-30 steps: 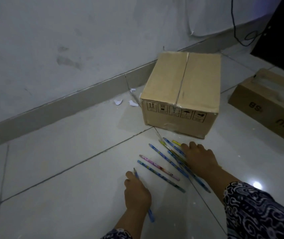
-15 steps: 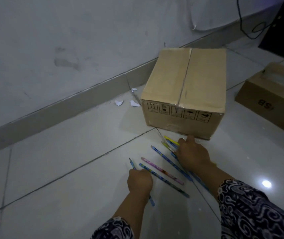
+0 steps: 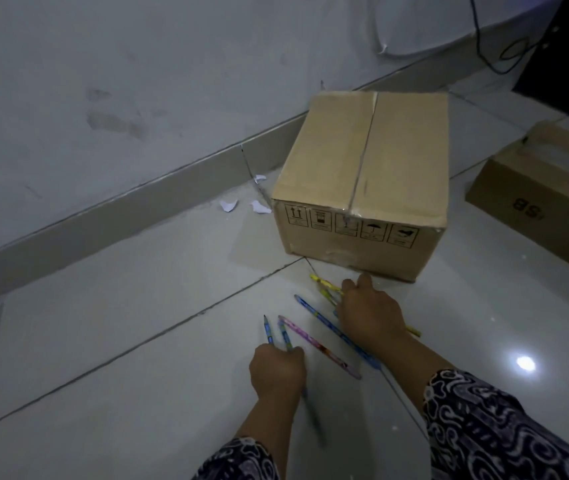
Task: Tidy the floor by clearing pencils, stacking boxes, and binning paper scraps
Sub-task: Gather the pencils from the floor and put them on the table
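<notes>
Several coloured pencils lie on the white floor tiles in front of a sealed cardboard box (image 3: 366,174). My left hand (image 3: 276,370) is closed around two blue pencils (image 3: 278,332), whose tips stick out ahead of the fingers. My right hand (image 3: 368,315) lies over the yellow pencils (image 3: 324,284) with its fingers curled on them, close to the box's front. A pink pencil (image 3: 317,346) and a long blue pencil (image 3: 324,322) lie loose between my hands. Small white paper scraps (image 3: 229,205) sit by the skirting, left of the box.
A second cardboard box (image 3: 546,199) with printed letters lies at the right edge. The wall and grey skirting (image 3: 103,223) run diagonally behind. A black cable (image 3: 497,60) hangs at top right beside a dark object.
My left hand has gathered a second blue pencil beside the first and slid forward. My right hand moved up toward the box over the yellow pencils. The camera shifted closer.
</notes>
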